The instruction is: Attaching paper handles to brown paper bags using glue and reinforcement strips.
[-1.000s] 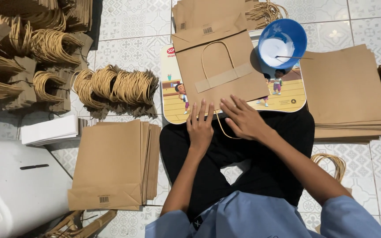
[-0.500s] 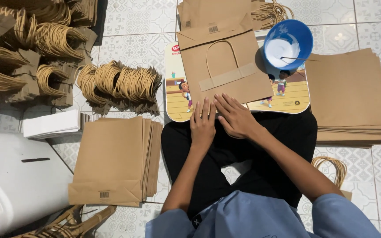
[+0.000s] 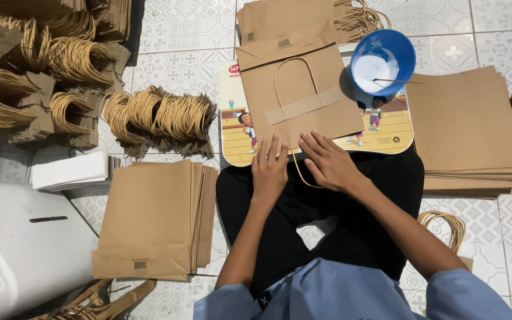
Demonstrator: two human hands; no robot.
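Brown paper bag (image 3: 303, 95) unmoved, hands' right (image 3: 327, 161) drawn back, handle loop (image 3: 298, 172) reappearing

You have one blue bowl (image 3: 383, 61) of white glue, one cartoon-printed lap tray (image 3: 386, 130), one paper bag (image 3: 297, 95) on it, and two hands (image 3: 269, 172) (image 3: 329, 161) at its edge.

Light blue short-sleeved shirt, black trousers, bare forearms and hands (image 3: 300, 166).
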